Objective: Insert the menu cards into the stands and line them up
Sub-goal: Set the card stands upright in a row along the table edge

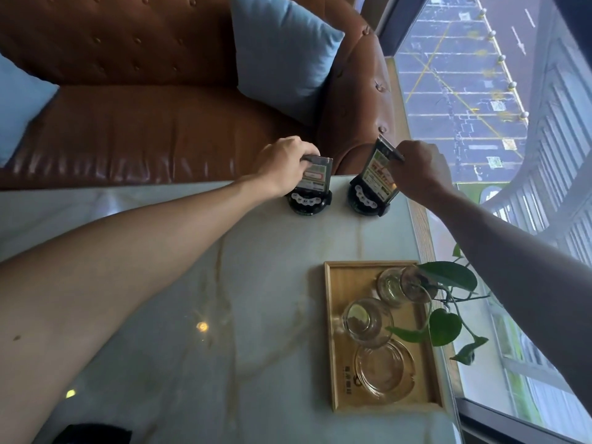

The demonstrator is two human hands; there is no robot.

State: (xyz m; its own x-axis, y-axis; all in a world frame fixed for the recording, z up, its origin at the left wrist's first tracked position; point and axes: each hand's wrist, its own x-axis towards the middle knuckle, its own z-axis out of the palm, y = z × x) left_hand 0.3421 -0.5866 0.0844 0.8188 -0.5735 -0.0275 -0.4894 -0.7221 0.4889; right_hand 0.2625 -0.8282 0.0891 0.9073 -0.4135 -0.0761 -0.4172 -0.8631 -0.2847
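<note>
Left arm: stretching bare from the lower left of the frame up toward the centre, across the pale marbled desk.
Left hand: lying palm-down over the top of the left menu card, fingers curling over its upper edge; the grip is closing on the card's top, and the thumb is hidden behind the card.
Right arm: coming in from the right edge of the frame, angling up and left over the window side of the desk.
Right hand: pinching the upper right edge of the right menu card between fingertips; the grip is narrow, closing on that card alone.
Menu cards: two, both sitting in stands at the far edge of the desk, upper centre of the frame; the left one is standing roughly upright, the right one is tilting to the left.
Stands: two round black bases, the left stand and the right stand, sitting side by side, apart, each showing a row of pale buttons.
Wooden tray: one, lying at lower right of the frame, carrying three clear glass pieces.
Plant: one, trailing green leaves over the tray's right side.
Cushions: two blue ones resting on the brown sofa at the top of the frame.
</note>
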